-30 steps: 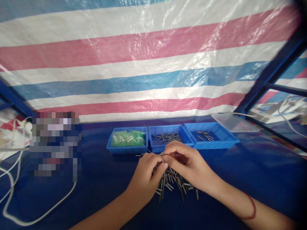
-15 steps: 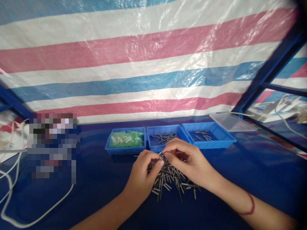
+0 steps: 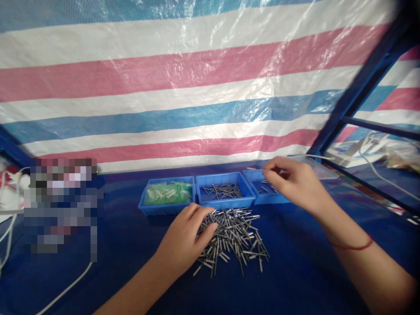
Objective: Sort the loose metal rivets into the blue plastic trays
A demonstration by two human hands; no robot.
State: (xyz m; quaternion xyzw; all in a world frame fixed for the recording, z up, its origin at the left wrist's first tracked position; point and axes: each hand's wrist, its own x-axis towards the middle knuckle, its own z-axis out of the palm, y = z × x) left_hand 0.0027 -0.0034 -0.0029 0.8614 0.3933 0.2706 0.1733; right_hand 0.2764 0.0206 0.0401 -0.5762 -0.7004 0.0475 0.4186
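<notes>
A loose heap of blind rivets (image 3: 229, 238), silver with thin stems, lies on the blue tabletop. My left hand (image 3: 187, 236) rests at the heap's left side, thumb and index finger apart with nothing clearly held between them. Over the right blue bin (image 3: 278, 199) is my right hand (image 3: 292, 179), its fingers pinched. A small pale rivet end (image 3: 251, 168) shows just left of those fingertips; its stem is too faint to follow. Several rivets lie in that bin, partly hidden by the hand. More rivets fill the bottom of the middle blue bin (image 3: 226, 203).
The left blue bin (image 3: 167, 211) holds green bags with pale pieces. A clear plastic lid (image 3: 323, 170) lies behind my right hand. White cable (image 3: 67, 286) runs along the left side. A striped sheet (image 3: 183, 105) hangs behind, between blue frame posts (image 3: 354, 96).
My right hand has left the heap and moved right and away from me, over the right bin. My left hand stays by the heap, its fingertips freed. The view has shifted slightly.
</notes>
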